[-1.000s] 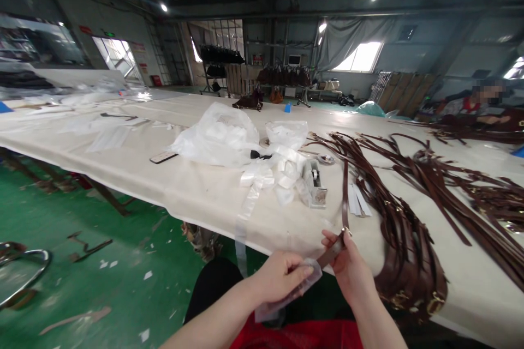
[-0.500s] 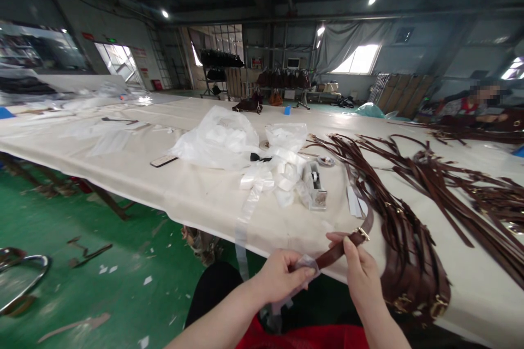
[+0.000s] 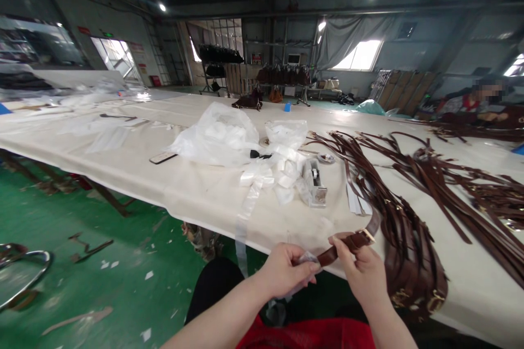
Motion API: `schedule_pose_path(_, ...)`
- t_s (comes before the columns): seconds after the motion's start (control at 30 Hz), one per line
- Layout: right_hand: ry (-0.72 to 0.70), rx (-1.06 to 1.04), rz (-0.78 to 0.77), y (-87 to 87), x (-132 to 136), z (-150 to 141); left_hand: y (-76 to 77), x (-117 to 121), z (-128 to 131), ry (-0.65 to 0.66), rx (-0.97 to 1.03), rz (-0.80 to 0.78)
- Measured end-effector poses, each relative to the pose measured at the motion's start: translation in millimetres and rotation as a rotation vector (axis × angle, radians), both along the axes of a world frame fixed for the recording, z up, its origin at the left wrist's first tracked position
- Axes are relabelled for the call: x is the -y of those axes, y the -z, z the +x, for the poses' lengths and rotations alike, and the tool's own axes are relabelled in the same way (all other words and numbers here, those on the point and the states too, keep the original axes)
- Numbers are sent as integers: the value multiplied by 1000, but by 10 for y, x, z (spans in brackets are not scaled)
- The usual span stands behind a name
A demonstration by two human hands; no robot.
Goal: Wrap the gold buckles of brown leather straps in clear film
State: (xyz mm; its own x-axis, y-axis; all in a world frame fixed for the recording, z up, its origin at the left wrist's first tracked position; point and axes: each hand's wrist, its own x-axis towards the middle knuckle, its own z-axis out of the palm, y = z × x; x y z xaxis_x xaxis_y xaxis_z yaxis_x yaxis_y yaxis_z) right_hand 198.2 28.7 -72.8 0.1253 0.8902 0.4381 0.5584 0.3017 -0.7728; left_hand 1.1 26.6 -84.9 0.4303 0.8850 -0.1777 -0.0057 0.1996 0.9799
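A brown leather strap point(image 3: 327, 257) with a gold-coloured buckle point(image 3: 369, 236) stretches between my hands at the table's front edge. My left hand point(image 3: 290, 268) is closed round its lower end, where a piece of clear plastic film point(image 3: 307, 258) covers the leather. Closer to the buckle, my right hand point(image 3: 362, 270) pinches the strap with thumb and fingers. Beyond the buckle the strap bends back toward a pile of similar brown straps point(image 3: 413, 251), which lies just right of my right hand and droops over the edge.
A tape dispenser point(image 3: 317, 188), white paper slips point(image 3: 357, 196) and crumpled clear film point(image 3: 286, 169) lie ahead, beside a large plastic bag point(image 3: 221, 133). A phone-like flat object point(image 3: 162, 158) is at left. More straps point(image 3: 442, 185) spread right, where a person point(image 3: 470, 104) sits.
My right hand has shifted slightly right and its grip on the strap has changed, with the thumb now farther from the buckle. My left hand keeps its hold on the film-covered end.
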Motion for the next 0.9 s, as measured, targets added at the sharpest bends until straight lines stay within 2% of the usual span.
schedule_pose_path(0.1,-28,-84,-112,-12,19,-24,-1,12,7,-19,-20,33)
schedule_pose_path(0.17,13,-47,-159,-18,36,-40,1,21,8,-22,-12,33)
schedule_pose_path(0.3,105,95,-108,-4,67,-63,39,30,15,-17,16,11)
schedule_pose_path(0.53,65,102,-76,11,87,-56,99,15,1,-8,15,2)
schedule_pose_path(0.7,52,92,-74,-43,127,-100,55,11,22,-37,18,42)
schedule_pose_path(0.83,-63,25,-133,-33,185,-175,-33,27,82,-21,67,-13)
schedule_pose_path(0.9,-87,-79,-177,-23,199,-180,-92,28,96,-14,74,-15)
